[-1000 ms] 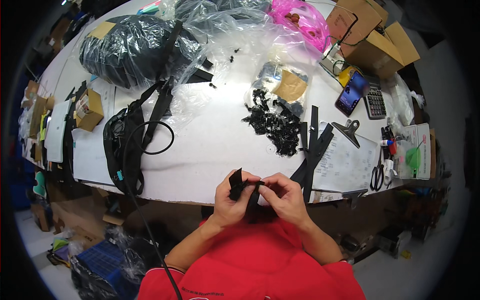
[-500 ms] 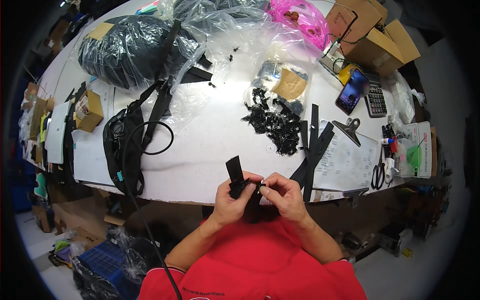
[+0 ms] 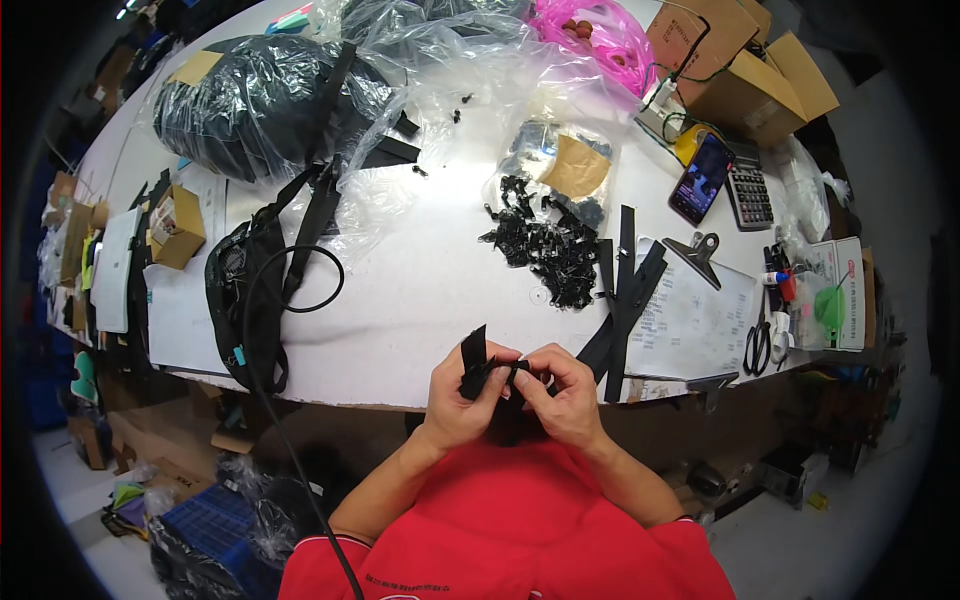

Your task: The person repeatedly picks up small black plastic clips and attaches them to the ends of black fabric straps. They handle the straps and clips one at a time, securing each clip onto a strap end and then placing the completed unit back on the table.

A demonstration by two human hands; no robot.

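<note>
Just in front of the table's near edge, my left hand (image 3: 458,398) is closed around a black tape strip (image 3: 474,347). One flat end sticks up above the fingers, and darker material hangs below between the hands. My right hand (image 3: 562,398) pinches close against the left fingertips, at the strip's edge. Whatever small piece sits in that pinch is too dark and covered to make out. Beyond the hands lies a heap of small black fittings (image 3: 555,255), possibly zipper sliders. More black strips (image 3: 626,305) lie crossed to the right of the heap.
A black bag (image 3: 240,290) and a looping black cable (image 3: 335,285) lie at left. Behind is a plastic-wrapped black bundle (image 3: 270,105). To the right are papers under a bulldog clip (image 3: 696,258), a phone (image 3: 702,178), a calculator (image 3: 750,190) and scissors (image 3: 758,345).
My right fingertips have drawn in against the left ones, covering the light spot between them. The strip's upright end now leans to the right instead of the left.
</note>
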